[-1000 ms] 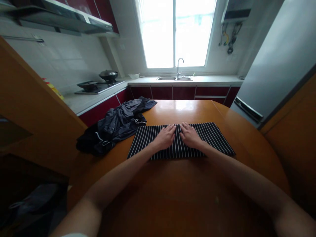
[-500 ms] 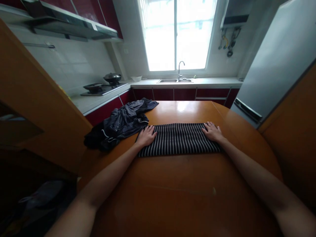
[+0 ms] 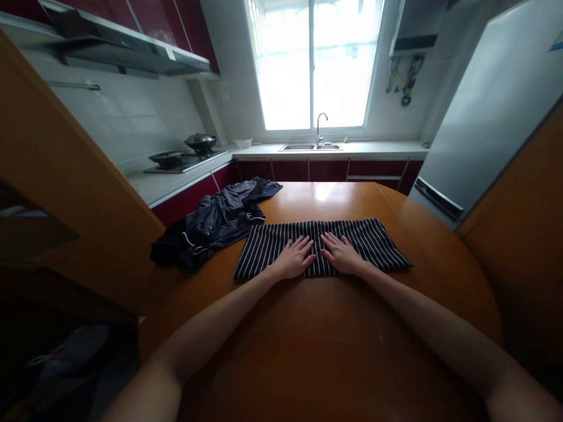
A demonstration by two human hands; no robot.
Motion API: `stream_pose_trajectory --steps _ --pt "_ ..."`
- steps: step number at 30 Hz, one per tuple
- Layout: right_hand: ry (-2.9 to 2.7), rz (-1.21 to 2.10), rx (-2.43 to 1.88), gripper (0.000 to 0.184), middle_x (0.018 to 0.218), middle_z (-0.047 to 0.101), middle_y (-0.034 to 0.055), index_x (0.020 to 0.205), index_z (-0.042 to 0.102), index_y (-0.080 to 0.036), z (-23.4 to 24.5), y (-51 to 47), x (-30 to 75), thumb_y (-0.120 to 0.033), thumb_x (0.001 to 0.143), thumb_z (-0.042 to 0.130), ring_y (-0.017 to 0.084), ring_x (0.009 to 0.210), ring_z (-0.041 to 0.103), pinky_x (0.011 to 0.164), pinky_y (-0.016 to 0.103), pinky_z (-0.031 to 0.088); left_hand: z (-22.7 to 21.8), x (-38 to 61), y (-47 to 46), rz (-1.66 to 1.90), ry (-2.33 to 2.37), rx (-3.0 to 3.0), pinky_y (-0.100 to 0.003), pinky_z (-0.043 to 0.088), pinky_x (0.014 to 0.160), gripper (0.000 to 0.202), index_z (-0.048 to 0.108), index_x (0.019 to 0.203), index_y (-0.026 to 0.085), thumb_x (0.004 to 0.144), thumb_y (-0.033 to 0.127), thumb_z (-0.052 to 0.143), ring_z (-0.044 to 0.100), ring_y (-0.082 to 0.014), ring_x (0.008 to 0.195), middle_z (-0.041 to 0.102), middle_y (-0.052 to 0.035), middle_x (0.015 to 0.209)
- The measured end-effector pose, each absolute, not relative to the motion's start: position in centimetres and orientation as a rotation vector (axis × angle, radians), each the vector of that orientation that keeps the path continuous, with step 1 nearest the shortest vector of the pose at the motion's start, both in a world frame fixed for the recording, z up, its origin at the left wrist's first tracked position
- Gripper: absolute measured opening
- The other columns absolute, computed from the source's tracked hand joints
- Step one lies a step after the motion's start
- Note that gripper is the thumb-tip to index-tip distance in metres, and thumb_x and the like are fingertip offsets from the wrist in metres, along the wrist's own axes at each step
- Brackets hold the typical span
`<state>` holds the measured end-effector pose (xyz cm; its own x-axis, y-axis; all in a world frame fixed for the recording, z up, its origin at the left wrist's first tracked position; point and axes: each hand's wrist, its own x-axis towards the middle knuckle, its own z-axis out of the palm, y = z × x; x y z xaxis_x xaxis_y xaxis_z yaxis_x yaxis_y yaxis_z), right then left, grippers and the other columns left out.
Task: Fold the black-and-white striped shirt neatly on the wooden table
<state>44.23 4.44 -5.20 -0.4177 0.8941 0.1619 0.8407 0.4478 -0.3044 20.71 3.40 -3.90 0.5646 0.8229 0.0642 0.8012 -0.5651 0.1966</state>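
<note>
A black cloth with thin white stripes (image 3: 373, 243), folded into a long flat band, lies across the wooden table (image 3: 325, 340). My left hand (image 3: 294, 257) rests flat on it just left of its middle, fingers spread. Close beside, my right hand (image 3: 341, 252) also lies flat on the stripes, fingers stretched out and pointing away from me. A narrow strip of cloth shows between the two hands. What kind of garment or fabric it is, I cannot tell.
A heap of dark clothes (image 3: 220, 214) lies at the table's left side, near the cloth's left end. Beyond the table are a sink (image 3: 299, 147), a stove with pans (image 3: 200, 141) at left, and a grey fridge (image 3: 475, 117) at right.
Both hands have moved inward from the cloth's two ends to its middle and slightly nearer to me. The ends of the cloth are now uncovered and look wider spread.
</note>
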Motion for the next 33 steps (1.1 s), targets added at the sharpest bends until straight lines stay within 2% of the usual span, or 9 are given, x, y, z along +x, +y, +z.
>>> stream_pose_trajectory --steps 7,11,17,20,23,26,29,31,33 --pt "-2.373 0.287 -1.546 0.064 0.166 0.023 0.0132 0.157 0.033 -0.018 -4.9 7.3 44.2 -0.052 0.104 0.027 0.027 0.155 0.014 0.121 0.057 0.013 -3.1 20.3 8.3 0.342 1.442 2.611 -0.050 0.015 0.123 0.064 0.029 0.159 0.020 0.104 0.052 0.030 0.018 -0.0275 0.154 0.025 -0.0111 0.165" --pt "-2.374 0.289 -1.749 0.063 0.166 0.023 0.0140 0.157 0.033 -0.019 -4.3 11.8 46.2 -0.052 0.103 0.029 0.029 0.154 0.014 0.120 0.061 0.011 -2.8 20.4 13.2 0.144 1.573 2.518 -0.055 0.018 0.121 0.063 0.030 0.158 0.023 0.104 0.055 0.028 0.020 -0.0308 0.153 0.025 -0.0105 0.165" --pt "-2.342 0.166 -1.903 0.064 0.166 0.025 0.0103 0.156 0.036 -0.021 -5.7 14.9 53.3 -0.052 0.102 0.023 0.026 0.154 0.018 0.123 0.053 0.013 -4.1 18.1 14.9 0.149 1.636 2.581 -0.053 0.017 0.122 0.061 0.035 0.156 0.028 0.104 0.057 0.022 0.023 -0.0281 0.153 0.028 -0.0056 0.165" --pt "-2.257 0.154 -1.956 0.065 0.165 0.026 0.0100 0.156 0.037 -0.022 -6.1 14.7 56.3 -0.053 0.101 0.023 0.028 0.153 0.018 0.123 0.056 0.012 -4.3 16.1 14.3 0.207 1.699 2.562 -0.051 0.019 0.122 0.060 0.037 0.156 0.023 0.105 0.053 0.022 0.026 -0.0281 0.152 0.032 -0.0080 0.163" --pt "-2.124 0.148 -2.018 0.066 0.166 0.023 0.0132 0.156 0.037 -0.019 -5.7 13.1 58.2 -0.053 0.101 0.026 0.032 0.154 0.016 0.121 0.063 0.011 -3.8 13.9 12.6 0.246 1.715 2.557 -0.053 0.016 0.122 0.063 0.034 0.157 0.015 0.105 0.050 0.024 0.020 -0.0301 0.153 0.030 -0.0133 0.163" --pt "-2.186 0.074 -1.813 0.065 0.166 0.021 0.0126 0.156 0.036 -0.021 -4.8 9.5 58.9 -0.053 0.100 0.032 0.032 0.154 0.012 0.121 0.064 0.007 -2.9 11.8 9.0 0.238 1.527 2.637 -0.055 0.011 0.123 0.068 0.026 0.160 0.018 0.104 0.055 0.028 0.009 -0.0307 0.155 0.020 -0.0121 0.167" --pt "-2.480 0.210 -1.397 0.065 0.166 0.023 0.0067 0.157 0.033 -0.029 -4.5 4.5 59.3 -0.057 0.099 0.040 0.029 0.154 0.013 0.123 0.059 0.013 -2.0 9.6 4.2 0.026 1.227 2.698 -0.058 0.012 0.122 0.074 0.019 0.161 0.031 0.099 0.065 0.039 0.004 -0.0332 0.155 0.014 -0.0054 0.168" --pt "-2.603 0.262 -1.265 0.069 0.166 0.023 0.0051 0.157 0.033 -0.032 -4.7 1.6 59.9 -0.057 0.096 0.049 0.030 0.154 0.016 0.122 0.059 0.016 -1.6 8.3 1.6 -0.062 1.156 2.744 -0.063 0.012 0.120 0.078 0.019 0.161 0.035 0.095 0.066 0.048 0.005 -0.0361 0.154 0.015 -0.0051 0.168" --pt "-2.612 0.202 -1.255 0.065 0.164 0.029 0.0057 0.155 0.039 -0.031 -4.9 -0.1 60.8 -0.052 0.095 0.053 0.030 0.152 0.022 0.122 0.058 0.020 -1.3 7.1 0.1 -0.022 1.178 2.796 -0.062 0.018 0.120 0.072 0.027 0.159 0.034 0.096 0.058 0.052 0.015 -0.0357 0.153 0.023 -0.0067 0.166"
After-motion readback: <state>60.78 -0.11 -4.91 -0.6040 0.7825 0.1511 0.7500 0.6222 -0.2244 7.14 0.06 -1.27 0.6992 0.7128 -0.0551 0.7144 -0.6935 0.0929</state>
